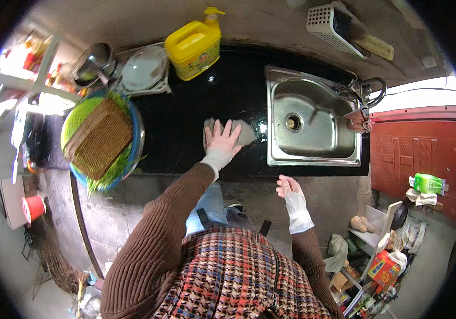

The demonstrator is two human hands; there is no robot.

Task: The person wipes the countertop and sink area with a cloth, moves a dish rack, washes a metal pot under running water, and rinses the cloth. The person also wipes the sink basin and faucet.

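checked garment (pixel 228 271) lies nearest; ahead, the left hand (pixel 221 142) spreads flat over a grey cloth (pixel 247 134), apparently mid-wipe; right hand (pixel 288 186) apart, half-curled, grip unclear. next stroke likely needs steady palm pressure.

Printing on the red box (pixel 386 270), too small to read

Blown-out light both sides, glints on black countertop (pixel 177 122), bent edges, dark corners

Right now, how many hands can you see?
2: the left hand, spread on a grey cloth on the black counter; the right hand, loosely curled, in front of the sink. No others show.
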